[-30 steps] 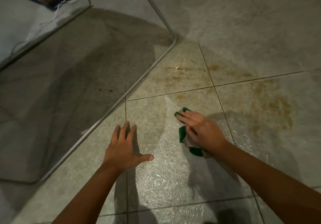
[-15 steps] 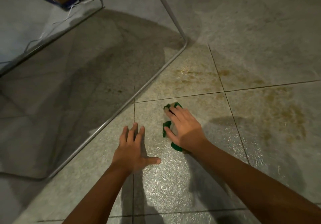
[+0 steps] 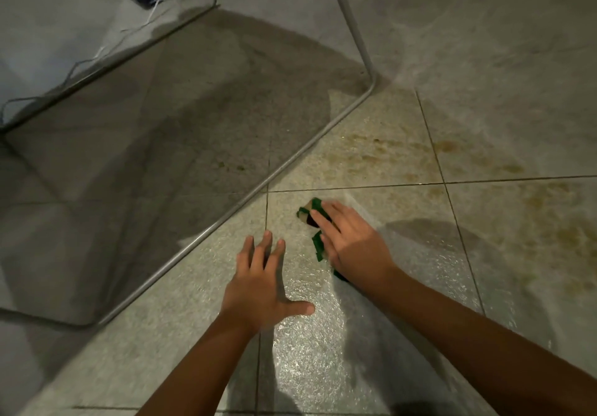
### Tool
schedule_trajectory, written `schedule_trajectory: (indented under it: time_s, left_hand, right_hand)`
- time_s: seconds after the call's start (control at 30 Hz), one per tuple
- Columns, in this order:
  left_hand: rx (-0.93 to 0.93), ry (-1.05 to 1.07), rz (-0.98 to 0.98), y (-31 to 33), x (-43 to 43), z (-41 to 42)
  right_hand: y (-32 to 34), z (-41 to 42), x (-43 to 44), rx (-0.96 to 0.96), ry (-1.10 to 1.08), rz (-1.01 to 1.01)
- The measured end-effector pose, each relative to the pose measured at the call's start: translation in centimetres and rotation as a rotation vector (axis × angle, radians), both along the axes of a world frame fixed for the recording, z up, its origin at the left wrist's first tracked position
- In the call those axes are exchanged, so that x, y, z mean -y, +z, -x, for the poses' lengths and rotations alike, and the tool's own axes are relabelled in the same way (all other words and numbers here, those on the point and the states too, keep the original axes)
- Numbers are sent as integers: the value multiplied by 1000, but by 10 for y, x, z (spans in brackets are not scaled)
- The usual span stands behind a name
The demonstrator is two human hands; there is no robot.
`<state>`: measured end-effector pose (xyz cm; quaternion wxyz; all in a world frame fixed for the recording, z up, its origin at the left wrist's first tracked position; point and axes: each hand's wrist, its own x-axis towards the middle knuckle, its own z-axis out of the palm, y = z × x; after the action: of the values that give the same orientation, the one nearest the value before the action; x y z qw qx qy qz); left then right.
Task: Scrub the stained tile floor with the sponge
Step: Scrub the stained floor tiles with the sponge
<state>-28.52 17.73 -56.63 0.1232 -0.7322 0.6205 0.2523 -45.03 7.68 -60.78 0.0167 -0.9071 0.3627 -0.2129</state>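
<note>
Wet tile floor (image 3: 323, 367), brown stains (image 3: 549, 228) beyond; green sponge (image 3: 318, 244) pressed flat under right hand (image 3: 352, 244) for scrubbing; left hand (image 3: 258, 289) splayed, empty, as brace.

tile floor (image 3: 323, 367) wet, glossy | frame (image 3: 290, 170) smooth metal | sponge (image 3: 318, 246) fibrous

A right hand (image 3: 350, 244) presses a green scrubbing sponge (image 3: 318, 245) flat onto wet grey floor tiles (image 3: 323, 344), left hand (image 3: 261, 289) splayed beside it; brown stains (image 3: 555, 221) lie nearby.
</note>
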Motion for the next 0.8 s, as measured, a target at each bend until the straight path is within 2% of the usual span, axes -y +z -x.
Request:
schedule_trajectory:
  time_s: [0.2,0.37,0.5,0.6,0.8]
  left_hand:
    - [-15,7,-6,5,0,1]
    - [-35,32,-19,8,0,4]
    - [-20,24,-14,9,1,4]
    - [-23,29,-8,7,0,4]
    - [-26,30,6,4,-2,2]
  right_hand:
    - [1,4,44,21,-133,34]
    - [0,26,26,48,-237,-15]
    - [1,12,4,12,-119,-23]
    - [-4,-8,6,77,-39,-20]
    - [-4,-32,45,51,-91,-49]
